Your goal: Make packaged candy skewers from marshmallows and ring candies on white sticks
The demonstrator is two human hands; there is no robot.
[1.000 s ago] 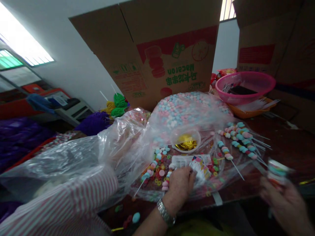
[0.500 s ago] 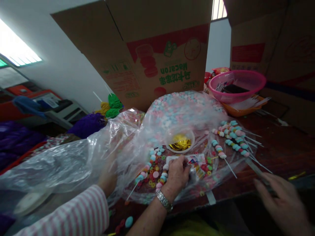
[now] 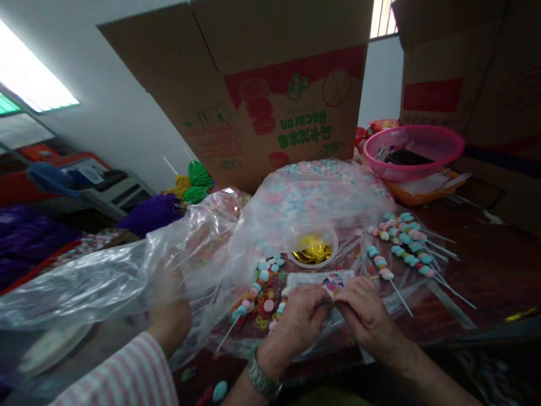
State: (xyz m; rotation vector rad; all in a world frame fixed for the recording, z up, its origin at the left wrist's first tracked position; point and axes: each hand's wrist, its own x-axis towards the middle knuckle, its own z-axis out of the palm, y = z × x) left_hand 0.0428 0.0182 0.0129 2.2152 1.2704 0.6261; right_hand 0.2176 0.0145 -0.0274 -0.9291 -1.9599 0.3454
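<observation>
My left hand [image 3: 296, 316], with a metal watch on its wrist, is closed in a pinch at the table's near side. Against it, my right hand [image 3: 366, 313] is also closed, fingertips meeting the left ones. Both grip a clear printed plastic bag [image 3: 304, 278]; its top edge shows behind the fingers. What the bag holds is hidden. Left of my hands lie a candy skewer [image 3: 254, 290] and loose candy rings [image 3: 265, 309]. A tub of gold ties [image 3: 315, 255] sits just behind them. To the right rest a single candy skewer [image 3: 381, 264] and a pile of skewers [image 3: 408, 239].
A co-worker's hand [image 3: 171, 318] in a striped sleeve is at the left, by the clear plastic sheet [image 3: 114, 270]. A big bag of pastel candies [image 3: 313, 189] stands before a cardboard box [image 3: 262, 113]. A pink basket [image 3: 443, 149] is at the back right.
My right hand has moved left from the table's right edge to meet my left hand and pinch the plastic bag. The co-worker's hand has shifted left.
</observation>
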